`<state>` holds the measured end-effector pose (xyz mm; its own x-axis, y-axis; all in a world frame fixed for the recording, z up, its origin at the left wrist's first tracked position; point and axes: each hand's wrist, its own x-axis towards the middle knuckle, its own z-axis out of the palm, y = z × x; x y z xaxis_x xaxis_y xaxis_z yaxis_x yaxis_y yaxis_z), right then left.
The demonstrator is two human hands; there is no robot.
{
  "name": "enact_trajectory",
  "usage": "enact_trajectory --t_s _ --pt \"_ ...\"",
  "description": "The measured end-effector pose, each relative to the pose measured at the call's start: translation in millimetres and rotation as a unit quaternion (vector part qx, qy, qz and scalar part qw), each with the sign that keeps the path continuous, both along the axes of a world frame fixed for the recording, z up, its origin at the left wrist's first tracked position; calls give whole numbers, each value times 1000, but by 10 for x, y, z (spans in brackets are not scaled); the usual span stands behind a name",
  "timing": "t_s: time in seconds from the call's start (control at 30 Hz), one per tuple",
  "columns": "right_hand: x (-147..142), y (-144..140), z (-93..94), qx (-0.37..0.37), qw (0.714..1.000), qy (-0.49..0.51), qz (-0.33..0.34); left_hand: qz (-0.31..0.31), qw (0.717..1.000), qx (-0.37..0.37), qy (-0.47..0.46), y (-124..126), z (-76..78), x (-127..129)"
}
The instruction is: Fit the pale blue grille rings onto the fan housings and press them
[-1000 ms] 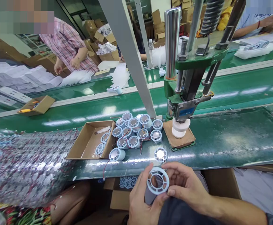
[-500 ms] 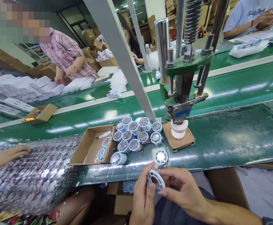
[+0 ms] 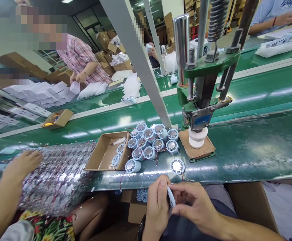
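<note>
Head view: left hand (image 3: 157, 204) and right hand (image 3: 193, 204) pinch white ring (image 3: 171, 197) edge-on below table (image 3: 248, 150) edge. Judged light, stiff, thin plastic; best held by rim.

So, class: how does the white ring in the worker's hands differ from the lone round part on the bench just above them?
The white ring is held edge-on between both hands; the lone round part lies flat on the bench. The ring shows no wires; the round part has a shiny metal centre and trailing wires. Both are round and pale.
</note>
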<state>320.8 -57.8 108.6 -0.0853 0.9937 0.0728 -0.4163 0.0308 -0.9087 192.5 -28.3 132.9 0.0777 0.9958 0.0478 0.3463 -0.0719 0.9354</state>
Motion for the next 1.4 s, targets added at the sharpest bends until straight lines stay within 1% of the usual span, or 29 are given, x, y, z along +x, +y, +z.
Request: enact_trajectory --t_s 0.1,0.17,0.23,0.27,0.33,0.4,0.47,0.53,0.67,0.77,0.9,1.0,1.07,1.1,1.2,1.27,1.3,1.33,1.4 --pt "-4 4 -13 -27 999 34 13 10 1000 -22 4 33 1 -23" --pt "17 7 -15 -27 999 43 15 -14 999 -44 -16 41 30 -41" --pt "58 10 -8 -24 999 40 9 -43 995 -68 -61 23 81 -54" --pt "86 12 2 -23 999 29 2 -49 992 -76 -89 4 111 -58" --pt "148 16 34 -13 1000 -10 -22 -36 986 -84 -140 -49 169 -62" --pt "200 21 75 15 997 -58 -52 -17 982 -92 -162 -107 213 -63" --pt "229 23 111 45 993 -81 -69 -16 982 -101 -159 -158 234 -64" --pt "233 22 133 51 994 -73 -69 -15 984 -97 -148 -192 233 -72" --pt "212 19 154 12 998 -24 -54 4 987 -84 -139 -219 206 -118" --pt "204 16 169 0 999 -8 -45 4 987 -84 -134 -229 204 -146" --pt "208 9 178 1 999 -7 -37 8 981 -86 -176 -253 227 -133" --pt "223 -1 187 31 997 -49 -57 15 977 -85 -193 -243 245 -117" --pt "233 -9 196 93 985 -118 -88 2 981 -66 -181 -208 256 -116" --pt "234 -13 200 134 973 -158 -104 -11 985 -46 -167 -183 260 -118" --pt "220 -16 203 245 925 -254 -141 -66 991 26 -111 -116 268 -112" --pt "204 -10 199 277 900 -296 -157 -82 992 43 -89 -99 262 -94" --pt "199 -6 196 282 894 -309 -161 -81 992 39 -89 -100 256 -83" --pt "198 -2 192 283 892 -315 -159 -78 992 29 -94 -104 249 -72" --pt "208 3 185 274 897 -312 -151 -80 992 4 -101 -114 232 -56"
